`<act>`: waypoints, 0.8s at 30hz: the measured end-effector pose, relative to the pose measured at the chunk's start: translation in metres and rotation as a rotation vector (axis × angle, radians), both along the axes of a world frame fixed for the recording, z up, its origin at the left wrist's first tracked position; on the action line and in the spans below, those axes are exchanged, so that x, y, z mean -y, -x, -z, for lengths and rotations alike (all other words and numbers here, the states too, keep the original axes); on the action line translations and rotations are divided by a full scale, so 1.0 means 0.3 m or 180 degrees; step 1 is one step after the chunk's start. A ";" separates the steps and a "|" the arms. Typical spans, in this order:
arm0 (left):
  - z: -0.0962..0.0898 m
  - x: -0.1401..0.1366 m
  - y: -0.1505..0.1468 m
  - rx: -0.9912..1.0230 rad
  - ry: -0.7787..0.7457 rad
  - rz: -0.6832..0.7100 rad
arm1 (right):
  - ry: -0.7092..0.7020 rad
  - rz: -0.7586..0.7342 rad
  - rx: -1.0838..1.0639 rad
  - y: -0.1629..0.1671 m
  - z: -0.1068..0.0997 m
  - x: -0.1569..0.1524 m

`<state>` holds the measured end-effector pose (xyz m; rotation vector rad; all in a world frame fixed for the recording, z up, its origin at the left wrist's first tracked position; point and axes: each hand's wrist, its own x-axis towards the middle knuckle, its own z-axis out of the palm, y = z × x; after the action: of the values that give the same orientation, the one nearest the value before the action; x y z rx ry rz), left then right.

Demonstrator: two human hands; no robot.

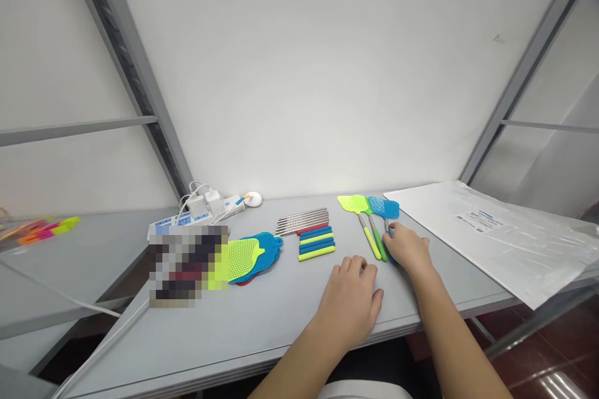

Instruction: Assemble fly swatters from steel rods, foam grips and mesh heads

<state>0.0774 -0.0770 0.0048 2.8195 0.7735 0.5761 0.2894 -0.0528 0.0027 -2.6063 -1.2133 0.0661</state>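
Observation:
My left hand (350,299) rests on the grey table, palm down, its fingers loosely bent with the thumb apart, and no object shows in it. The fingers of my right hand (409,249) are closed around the handle of a blue fly swatter (384,207), whose lower end is partly hidden. Just left of it lie a yellow-green fly swatter (371,242) and a green-handled one (378,240), side by side with heads toward the wall. Several loose coloured handles (317,243) form a row ahead of my left hand, with steel rods (302,221) behind them.
Perforated swatter heads (243,259), yellow-green and blue, are piled at the left beside a blurred patch. Behind them sits a white power strip (187,219) with chargers and cables. A large white wrapped package (486,224) covers the right side. Metal posts frame the back wall.

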 end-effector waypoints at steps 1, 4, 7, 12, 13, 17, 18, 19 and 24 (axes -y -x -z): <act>0.005 -0.001 -0.002 0.0018 -0.0005 -0.0033 | 0.0017 -0.0018 0.0014 0.002 0.001 -0.003; 0.025 -0.005 -0.012 0.0056 -0.0018 -0.0071 | 0.0037 -0.0078 0.0054 0.003 0.003 -0.010; 0.047 -0.008 -0.017 0.0045 -0.0022 -0.0036 | 0.0044 -0.0072 0.0086 0.003 0.009 -0.019; 0.056 -0.006 -0.016 0.0016 -0.0014 0.0016 | -0.0015 -0.0052 0.0124 0.008 0.016 -0.024; 0.053 -0.005 -0.015 0.0011 -0.0019 0.0007 | -0.0041 -0.0068 0.0134 0.010 0.016 -0.019; 0.040 -0.002 -0.011 0.0004 -0.0042 0.0001 | -0.0174 -0.0109 0.0265 0.031 -0.003 0.005; 0.039 -0.001 -0.010 0.0010 -0.0049 0.0001 | -0.0212 -0.0122 0.0332 0.043 -0.014 0.006; 0.038 -0.001 -0.007 0.0023 -0.0054 -0.0001 | -0.0250 -0.0164 0.0412 0.059 -0.027 0.000; 0.038 -0.001 0.004 0.0123 0.0027 -0.0008 | -0.0289 -0.1219 0.0791 0.203 -0.110 -0.147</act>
<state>0.0763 -0.0768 -0.0065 2.7915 0.7708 0.6245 0.2286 -0.0087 0.0357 -2.3218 -1.7442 -0.2410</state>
